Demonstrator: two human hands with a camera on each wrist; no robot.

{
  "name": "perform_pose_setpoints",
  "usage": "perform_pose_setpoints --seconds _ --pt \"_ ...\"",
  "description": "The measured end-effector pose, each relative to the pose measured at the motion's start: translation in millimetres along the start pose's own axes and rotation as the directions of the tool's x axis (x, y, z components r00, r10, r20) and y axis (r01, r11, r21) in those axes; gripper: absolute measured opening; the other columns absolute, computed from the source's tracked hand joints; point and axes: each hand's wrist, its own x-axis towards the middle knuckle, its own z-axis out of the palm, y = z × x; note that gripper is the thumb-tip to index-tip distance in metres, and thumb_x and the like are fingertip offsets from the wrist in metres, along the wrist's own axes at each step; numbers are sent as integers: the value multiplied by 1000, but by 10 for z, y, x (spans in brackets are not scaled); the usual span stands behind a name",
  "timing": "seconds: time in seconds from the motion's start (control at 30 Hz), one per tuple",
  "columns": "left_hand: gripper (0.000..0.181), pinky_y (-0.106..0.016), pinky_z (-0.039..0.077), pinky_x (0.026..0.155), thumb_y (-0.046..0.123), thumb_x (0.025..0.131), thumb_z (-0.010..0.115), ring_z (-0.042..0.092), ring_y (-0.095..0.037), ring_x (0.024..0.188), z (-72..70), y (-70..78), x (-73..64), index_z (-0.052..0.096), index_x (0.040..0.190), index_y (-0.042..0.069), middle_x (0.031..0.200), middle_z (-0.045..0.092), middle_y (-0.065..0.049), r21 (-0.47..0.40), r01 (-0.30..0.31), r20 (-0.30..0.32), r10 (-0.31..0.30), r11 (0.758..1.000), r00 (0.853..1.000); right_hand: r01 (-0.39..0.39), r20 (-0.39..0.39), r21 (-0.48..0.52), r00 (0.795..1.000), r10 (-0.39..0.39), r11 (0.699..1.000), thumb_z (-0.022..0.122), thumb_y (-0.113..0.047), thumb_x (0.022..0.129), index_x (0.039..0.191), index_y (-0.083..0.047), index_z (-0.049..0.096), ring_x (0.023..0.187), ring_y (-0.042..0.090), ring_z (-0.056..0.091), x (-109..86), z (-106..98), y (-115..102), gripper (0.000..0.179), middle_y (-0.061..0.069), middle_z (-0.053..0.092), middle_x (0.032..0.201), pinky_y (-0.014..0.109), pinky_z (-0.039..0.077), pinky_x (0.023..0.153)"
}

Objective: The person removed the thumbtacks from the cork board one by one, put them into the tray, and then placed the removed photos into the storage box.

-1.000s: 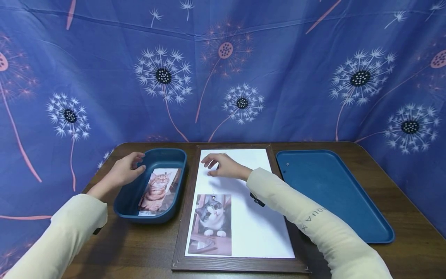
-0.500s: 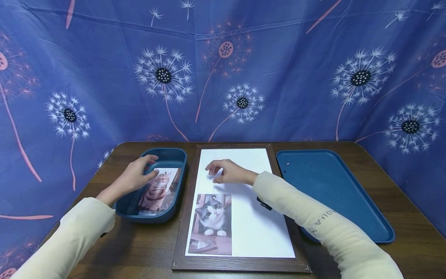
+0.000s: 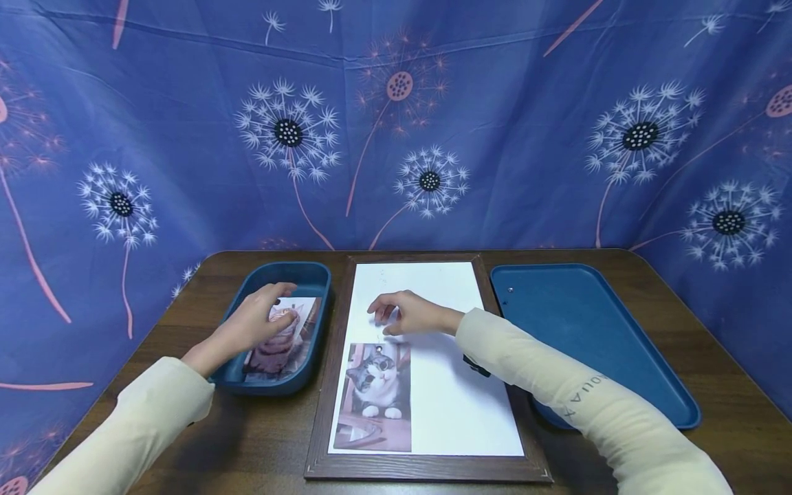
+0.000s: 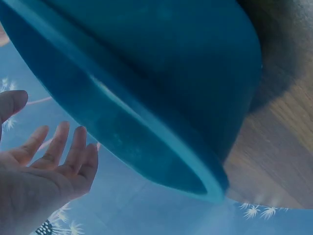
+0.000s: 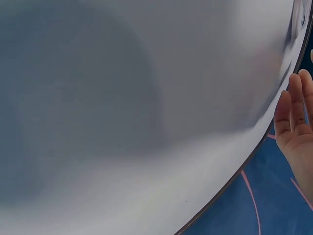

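Note:
My left hand reaches over the blue bin with fingers and thumb apart. Beneath it in the bin lies an orange cat photo, partly hidden by the hand. In the left wrist view the hand shows loosely spread fingers beside the bin's rim. Over the white board hovers my right hand, fingers bent loosely and holding nothing. Just nearer than that hand, a photo of a grey-and-white cat lies on the board, a small shiny round piece at its top.
A dark wooden frame borders the board. To its right lies a flat blue tray with small round pieces near its far left corner. Behind the brown table hangs a blue dandelion-print cloth.
My left hand has moved right and farther over the bin, above the orange cat photo. The right hand has drifted slightly right and toward me over the board.

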Motion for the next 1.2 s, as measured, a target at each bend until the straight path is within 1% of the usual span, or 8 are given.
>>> perform_pose_setpoints --seconds 0.17,0.33,0.43,0.57,0.73,0.87,1.03,1.2 --pt "47 -55 42 88 16 86 60 51 -39 110 63 50 -21 46 127 -3 121 53 -23 40 -18 -18 19 999 1000 9 24 -17 1000 -9 1000 67 0 76 113 -1 58 89 20 59 -39 21 0 38 9 65 94 18 43 69" --pt "48 -61 37 92 21 86 60 45 -41 118 108 125 -40 46 128 3 129 49 -21 73 -6 -11 7 997 1000 1 40 1 999 -1 1000 67 2 75 113 -1 57 89 19 59 -74 40 -14 39 9 65 94 19 42 70" --pt "49 -64 33 93 24 87 60 43 -42 120 141 160 -48 45 131 6 131 48 -19 95 -4 -1 4 995 1000 -6 45 12 999 5 1000 67 2 75 113 -1 58 89 20 59 -91 48 -23 39 9 65 93 19 42 69" --pt "49 -62 33 94 28 88 60 45 -40 119 187 203 -54 45 131 10 130 51 -16 127 -15 -1 15 992 1000 0 57 7 998 -1 1000 67 3 75 113 -1 58 88 20 59 -113 56 -46 39 9 65 92 18 41 69" --pt "50 -56 38 92 31 85 62 50 -37 115 221 256 -58 48 129 11 125 55 -13 186 -45 -16 49 982 999 20 72 2 997 -20 1000 66 5 74 113 -1 58 86 19 59 -126 69 -65 40 10 65 91 20 44 69" --pt "50 -54 41 89 31 84 64 53 -35 112 244 288 -61 50 127 10 122 57 -13 223 -88 -34 98 971 995 24 83 2 996 -24 1000 64 6 74 112 -1 58 83 18 59 -127 88 -55 39 8 64 89 22 45 69" --pt "49 -55 41 89 29 83 65 55 -32 107 278 334 -62 51 126 10 120 57 -12 259 -138 -51 156 956 986 23 90 -2 996 -23 1000 63 6 74 113 -1 58 82 16 58 -127 98 -42 39 7 64 87 27 48 72" --pt "48 -57 42 89 31 83 66 55 -33 109 313 401 -63 52 125 12 123 56 -13 306 -158 -49 181 939 982 22 82 -5 996 -22 1000 64 6 74 112 0 58 81 15 58 -129 105 -52 39 7 63 87 30 49 76"
